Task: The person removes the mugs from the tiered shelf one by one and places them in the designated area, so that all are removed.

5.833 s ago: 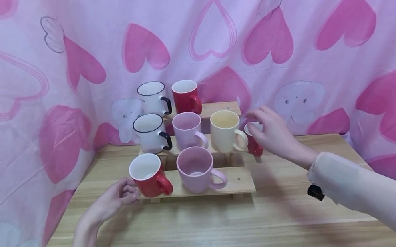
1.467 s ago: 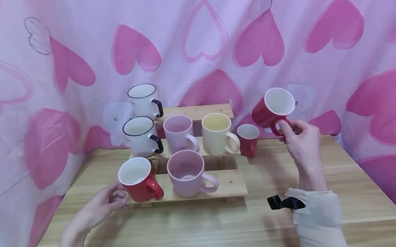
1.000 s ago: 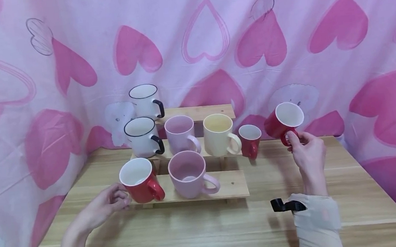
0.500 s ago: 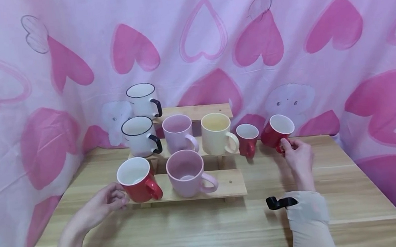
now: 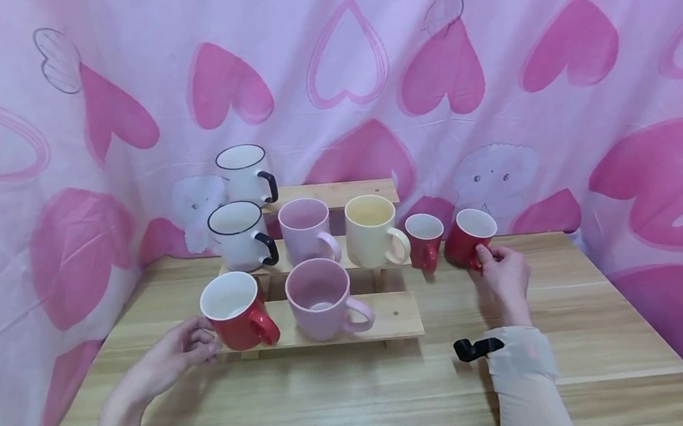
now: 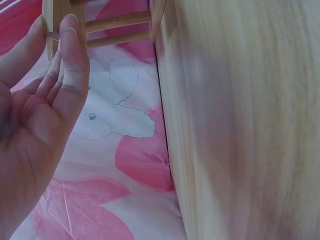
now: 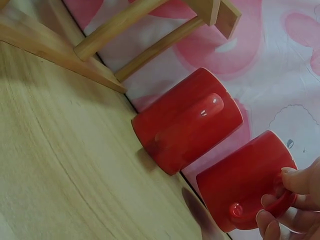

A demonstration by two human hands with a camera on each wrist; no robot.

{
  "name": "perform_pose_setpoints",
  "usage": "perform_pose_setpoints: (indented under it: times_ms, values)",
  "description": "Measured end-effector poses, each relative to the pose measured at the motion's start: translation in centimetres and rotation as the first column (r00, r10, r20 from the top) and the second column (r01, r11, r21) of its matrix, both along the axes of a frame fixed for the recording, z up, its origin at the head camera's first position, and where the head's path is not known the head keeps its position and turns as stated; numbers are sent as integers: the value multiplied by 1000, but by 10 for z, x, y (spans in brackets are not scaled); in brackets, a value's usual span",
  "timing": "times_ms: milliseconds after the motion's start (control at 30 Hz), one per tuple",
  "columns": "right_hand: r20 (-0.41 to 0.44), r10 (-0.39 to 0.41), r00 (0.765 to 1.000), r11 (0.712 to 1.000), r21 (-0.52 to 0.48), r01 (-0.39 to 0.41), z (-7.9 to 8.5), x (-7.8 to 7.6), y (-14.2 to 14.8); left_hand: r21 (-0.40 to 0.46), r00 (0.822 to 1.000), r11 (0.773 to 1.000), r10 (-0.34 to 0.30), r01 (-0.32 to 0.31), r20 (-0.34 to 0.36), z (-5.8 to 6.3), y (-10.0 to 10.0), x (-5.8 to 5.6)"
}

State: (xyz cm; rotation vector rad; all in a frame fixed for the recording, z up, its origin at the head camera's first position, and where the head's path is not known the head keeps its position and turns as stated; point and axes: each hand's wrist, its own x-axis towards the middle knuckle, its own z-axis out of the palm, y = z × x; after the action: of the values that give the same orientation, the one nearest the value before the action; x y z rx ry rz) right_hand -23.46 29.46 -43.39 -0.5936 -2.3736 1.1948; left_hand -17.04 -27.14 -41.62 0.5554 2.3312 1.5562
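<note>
My right hand pinches the handle of a red mug with a white inside, low over the back right of the table; whether its base touches the wood cannot be made out. In the right wrist view, thumb and fingers close round that handle. Another red mug stands upright beside it on the table, a small gap between them. My left hand grips the left end of the wooden tiered rack's bottom board, with thumb and fingertips on the board's edge in the left wrist view. Just above those fingers stands a third red mug.
Beside the front red mug is a pink mug. The middle tier bears a white black-rimmed mug, a pink mug and a cream mug. Another white mug tops the rack. A heart-printed curtain hangs behind the table.
The red mug from the top tier is now at the table's back right in my right hand. Over the last second it has come down and left, towards the other red mug. My left hand stays put.
</note>
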Motion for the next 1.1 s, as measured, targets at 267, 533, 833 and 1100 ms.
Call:
perform_pose_setpoints:
  times_ms: [267,533,833,1100]
  values:
    - [26,36,999,999,-40,-35,-5,-6,-2,13,1000,1000,-2,2,-9,1,1,0]
    - [3,34,999,997,-74,-34,-14,-6,-4,2,1000,1000,-1,1,-2,-1,-1,1]
    - [18,95,995,990,-103,-92,-12,-2,1,22,1000,1000,-12,13,-15,0,1,-1]
    - [72,218,973,959,-198,-201,-4,3,4,14,1000,1000,-4,5,-11,-2,1,-1]
